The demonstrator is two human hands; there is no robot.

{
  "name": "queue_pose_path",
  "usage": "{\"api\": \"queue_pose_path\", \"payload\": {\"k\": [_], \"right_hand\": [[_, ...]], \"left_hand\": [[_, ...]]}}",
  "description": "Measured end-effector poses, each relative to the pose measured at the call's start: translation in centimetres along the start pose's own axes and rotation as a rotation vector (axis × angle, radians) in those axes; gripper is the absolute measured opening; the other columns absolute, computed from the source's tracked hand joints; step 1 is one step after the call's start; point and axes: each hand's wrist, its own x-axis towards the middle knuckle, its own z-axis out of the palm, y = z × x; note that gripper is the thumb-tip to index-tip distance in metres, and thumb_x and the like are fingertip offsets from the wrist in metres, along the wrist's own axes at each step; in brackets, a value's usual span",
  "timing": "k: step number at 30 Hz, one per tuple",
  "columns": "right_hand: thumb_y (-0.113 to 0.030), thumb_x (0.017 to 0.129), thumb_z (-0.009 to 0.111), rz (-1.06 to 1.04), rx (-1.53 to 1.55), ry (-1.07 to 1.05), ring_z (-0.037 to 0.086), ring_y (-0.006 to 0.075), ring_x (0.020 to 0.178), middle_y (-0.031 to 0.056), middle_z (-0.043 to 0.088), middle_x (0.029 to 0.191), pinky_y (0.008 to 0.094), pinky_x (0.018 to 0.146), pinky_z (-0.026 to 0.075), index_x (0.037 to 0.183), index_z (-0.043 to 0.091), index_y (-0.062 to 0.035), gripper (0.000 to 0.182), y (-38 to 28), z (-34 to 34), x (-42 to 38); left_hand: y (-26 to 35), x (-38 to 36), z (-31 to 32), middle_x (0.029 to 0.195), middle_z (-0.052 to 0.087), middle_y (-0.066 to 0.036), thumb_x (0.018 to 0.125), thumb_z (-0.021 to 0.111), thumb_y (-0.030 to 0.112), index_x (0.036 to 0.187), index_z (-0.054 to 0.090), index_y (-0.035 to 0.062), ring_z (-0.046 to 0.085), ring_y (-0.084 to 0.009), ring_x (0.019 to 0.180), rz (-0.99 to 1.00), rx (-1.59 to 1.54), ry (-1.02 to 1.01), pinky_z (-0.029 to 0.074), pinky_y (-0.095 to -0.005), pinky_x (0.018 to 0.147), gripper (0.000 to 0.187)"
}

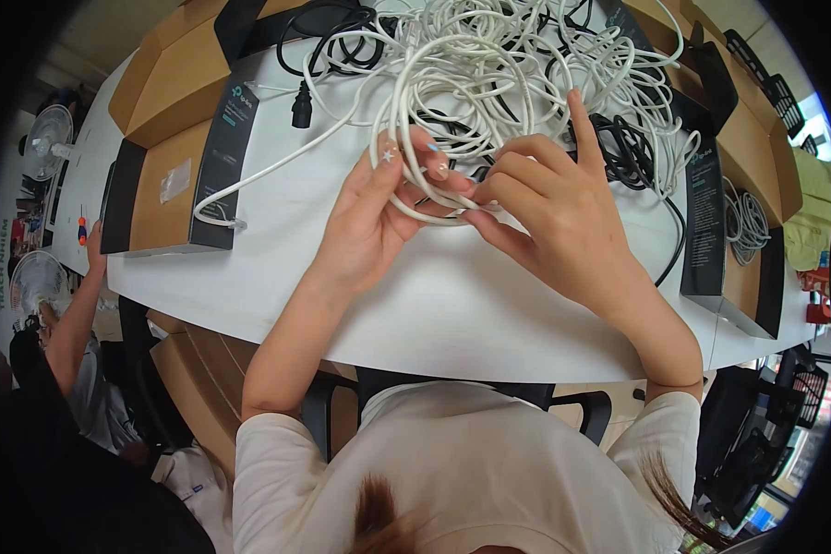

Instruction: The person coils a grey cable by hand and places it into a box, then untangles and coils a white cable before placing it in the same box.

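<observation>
My left hand is closed round a coil of white cable, its fingers wrapped through the loops. Close beside it, my right hand pinches the lower right part of the same coil between thumb and fingers, with the index finger pointing up. Behind both hands lies a large tangle of white cables. Black cables are mixed into it, one ending in a black plug at the upper left. One white cable runs left to a clear connector on the edge of a box.
An open box stands at the left of the white table. Another open box at the right holds a grey cable coil. At the far left a person's arm reaches the table, near fans.
</observation>
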Motion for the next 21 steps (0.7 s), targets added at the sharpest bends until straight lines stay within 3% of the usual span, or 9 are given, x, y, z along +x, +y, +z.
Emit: {"api": "queue_pose_path", "payload": {"k": [4, 8, 11, 13, 17, 18, 21], "right_hand": [[-0.016, 0.064, 0.077, 0.009, 0.032, -0.022, 0.059, 0.0172, 0.085, -0.0009, 0.058, 0.076, 0.0558, 0.105, 0.027, 0.072, 0.061, -0.0114, 0.019, 0.3, -0.1, -0.1], [-0.017, 0.065, 0.077, -0.008, 0.079, 0.064, 0.059, 0.0204, 0.09, 0.0017, 0.061, 0.087, 0.0491, 0.101, 0.035, 0.083, 0.064, -0.0118, 0.023, 0.7, -1.2, 0.4], [-0.016, 0.066, 0.076, -0.076, 0.031, 0.138, 0.059, 0.023, 0.095, 0.0041, 0.062, 0.1, 0.047, 0.098, 0.038, 0.092, 0.065, -0.0127, 0.029, 1.2, -1.9, 1.0], [-0.015, 0.066, 0.076, -0.08, -0.02, 0.176, 0.059, 0.0244, 0.099, 0.0053, 0.062, 0.108, 0.0477, 0.098, 0.039, 0.097, 0.065, -0.0128, 0.032, 2.0, -2.3, 1.1], [-0.016, 0.064, 0.077, 0.078, -0.024, 0.2, 0.055, 0.0255, 0.108, 0.004, 0.058, 0.121, 0.0399, 0.097, 0.041, 0.107, 0.064, -0.012, 0.045, 3.7, -3.3, 1.4], [-0.015, 0.064, 0.077, 0.074, 0.037, 0.155, 0.053, 0.0265, 0.113, 0.0035, 0.056, 0.124, 0.0364, 0.098, 0.04, 0.115, 0.061, -0.0132, 0.054, 4.2, -3.4, 1.3], [-0.015, 0.067, 0.075, -0.032, 0.076, 0.093, 0.051, 0.0271, 0.116, 0.0022, 0.056, 0.125, 0.0402, 0.102, 0.037, 0.121, 0.057, -0.0145, 0.057, 5.3, -2.8, 1.2]], "left_hand": [[0.1, 0.0, -0.3, 0.092, 0.055, -0.006, 0.101, 0.031, 0.03, 0.119, 0.041, 0.0048, 0.061, -0.0247, 0.098, -0.01, 0.03, -0.028, 0.053, -0.0403, 0.086, 0.033], [0.2, 0.0, 0.4, 0.08, 0.052, -0.002, 0.101, 0.029, 0.031, 0.116, 0.042, 0.0048, 0.061, -0.0238, 0.097, -0.034, 0.068, 0.001, 0.053, -0.0387, 0.084, 0.033], [0.2, 0.0, 1.0, 0.068, 0.044, 0.001, 0.102, 0.025, 0.032, 0.106, 0.043, 0.0054, 0.061, -0.019, 0.082, -0.022, 0.112, 0.026, 0.053, -0.0366, 0.081, 0.032], [0.2, 0.1, 0.4, 0.062, 0.037, 0.003, 0.102, 0.024, 0.032, 0.098, 0.041, 0.0072, 0.053, -0.014, 0.068, -0.039, 0.052, -0.056, 0.052, -0.0346, 0.077, 0.031], [0.4, 0.0, 0.4, 0.057, 0.029, 0.006, 0.102, 0.022, 0.032, 0.087, 0.038, 0.0111, 0.033, -0.0079, 0.05, -0.118, -0.103, -0.099, 0.048, -0.0295, 0.065, 0.03], [0.6, -0.1, 1.0, 0.054, 0.028, 0.008, 0.102, 0.022, 0.033, 0.083, 0.037, 0.012, 0.029, -0.0053, 0.047, -0.131, -0.113, -0.049, 0.039, -0.0227, 0.051, 0.033], [0.9, -0.3, -0.2, 0.051, 0.024, 0.01, 0.102, 0.022, 0.034, 0.081, 0.037, 0.0119, 0.025, -0.0032, 0.043, -0.327, -0.365, -0.21, 0.027, -0.0202, 0.043, 0.035]]}}
